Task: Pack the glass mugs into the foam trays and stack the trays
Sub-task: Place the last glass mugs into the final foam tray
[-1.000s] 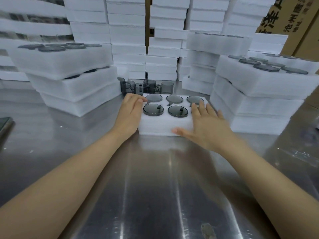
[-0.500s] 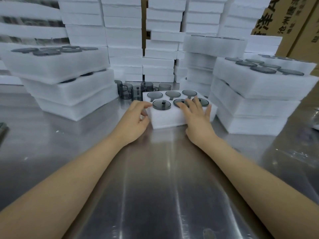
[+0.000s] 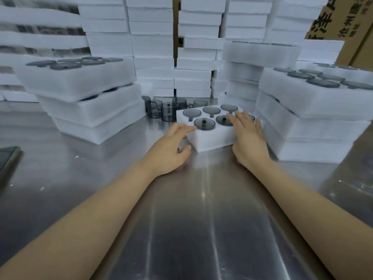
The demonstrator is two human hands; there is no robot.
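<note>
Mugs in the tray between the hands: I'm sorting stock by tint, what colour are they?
The mugs are smoky grey, see-through glass; the head view shows it.

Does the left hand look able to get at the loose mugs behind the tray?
Probably yes, once it lets go: the left hand holds the near-left corner of the tray, and bare table runs from there to the loose mugs.

My steel worktop threw back pale streaks of light. Brown cardboard boxes with dark printed characters stood at the far right; a dark flat slab lay at its left edge.
</note>
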